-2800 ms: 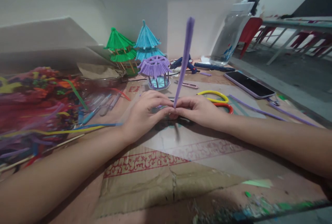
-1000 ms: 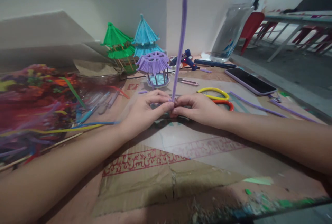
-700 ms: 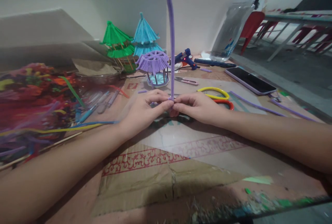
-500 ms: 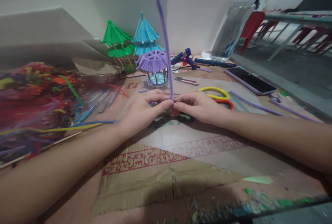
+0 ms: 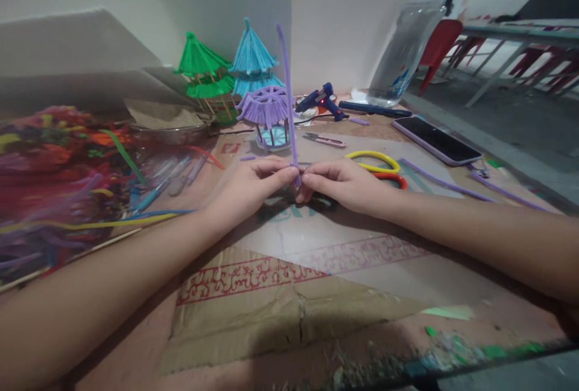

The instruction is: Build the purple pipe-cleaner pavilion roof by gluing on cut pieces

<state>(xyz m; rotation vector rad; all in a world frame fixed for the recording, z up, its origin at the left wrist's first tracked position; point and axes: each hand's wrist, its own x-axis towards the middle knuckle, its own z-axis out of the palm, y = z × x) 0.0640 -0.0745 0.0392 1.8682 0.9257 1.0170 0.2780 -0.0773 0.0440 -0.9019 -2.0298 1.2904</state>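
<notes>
My left hand point(image 5: 260, 183) is closed, with a purple pipe cleaner point(image 5: 287, 83) pinched between thumb and fingers. The pipe cleaner stands nearly upright, and its lower end shows just below my left thumb. Right beside that end, my right hand point(image 5: 341, 183) is closed with thumb and fingers together; what lies between them is hidden. Behind the hands stands a small purple pavilion point(image 5: 266, 107) with an open ring roof and a light-blue base. Scissors with yellow and orange handles point(image 5: 377, 158) lie behind my right hand, partly covered by it.
Behind stand a green pavilion point(image 5: 203, 71) and a blue pavilion point(image 5: 251, 56). A glue gun point(image 5: 323, 102), thread snips point(image 5: 325, 140), a phone point(image 5: 436, 139) and a large water bottle point(image 5: 402, 47) are farther right. Pipe cleaners point(image 5: 54, 149) are heaped at left. Cardboard point(image 5: 253, 318) lies underneath.
The upright purple pipe cleaner has moved down and its lower end now shows below my left thumb. My fingertips have drawn slightly apart.
</notes>
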